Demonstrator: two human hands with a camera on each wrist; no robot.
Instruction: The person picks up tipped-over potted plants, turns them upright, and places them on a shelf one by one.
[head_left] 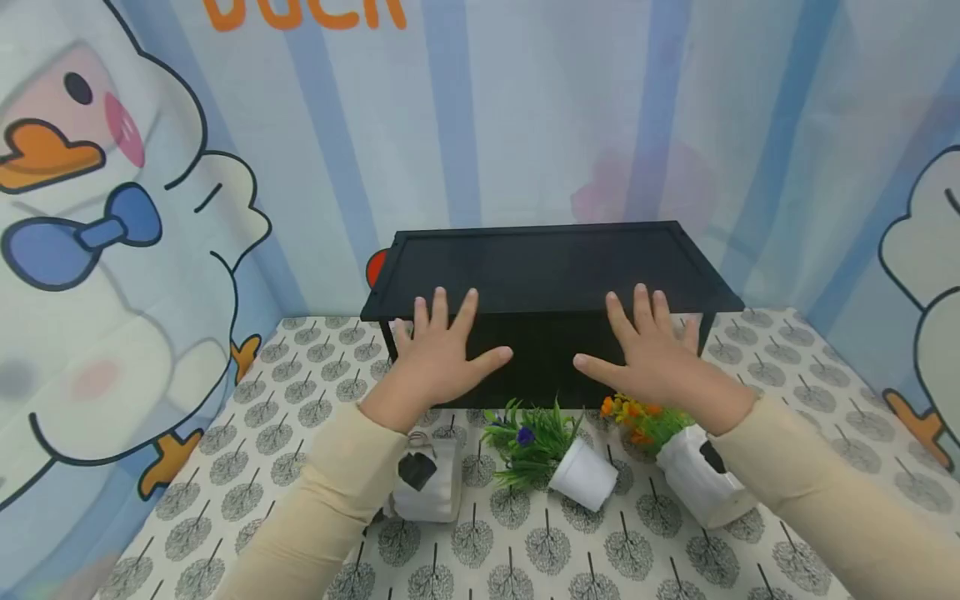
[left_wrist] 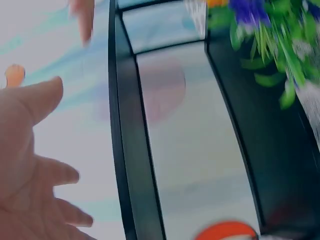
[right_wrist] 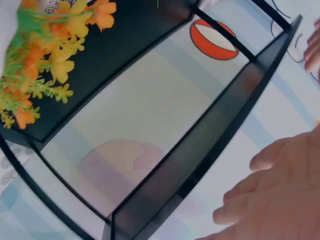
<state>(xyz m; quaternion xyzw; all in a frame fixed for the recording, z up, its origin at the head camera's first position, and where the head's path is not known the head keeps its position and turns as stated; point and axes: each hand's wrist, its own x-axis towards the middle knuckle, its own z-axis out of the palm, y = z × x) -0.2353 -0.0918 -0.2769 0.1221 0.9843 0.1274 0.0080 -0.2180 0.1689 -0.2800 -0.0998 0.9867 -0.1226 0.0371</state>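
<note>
Spreads left hand [head_left: 435, 358] and right hand [head_left: 654, 354], holding nothing, near black rack [head_left: 540, 267], set ahead with long axis parallel to worktop [head_left: 318, 371] far edge, about equally near both.

White tree-print worktop [head_left: 315, 375], black rectangular rack [head_left: 540, 271], tipped white purple-flowered pot plant [head_left: 583, 475], tilted white orange-flowered pot [head_left: 697, 479], partly hidden white pouch [head_left: 435, 493], perhaps fabric
</note>
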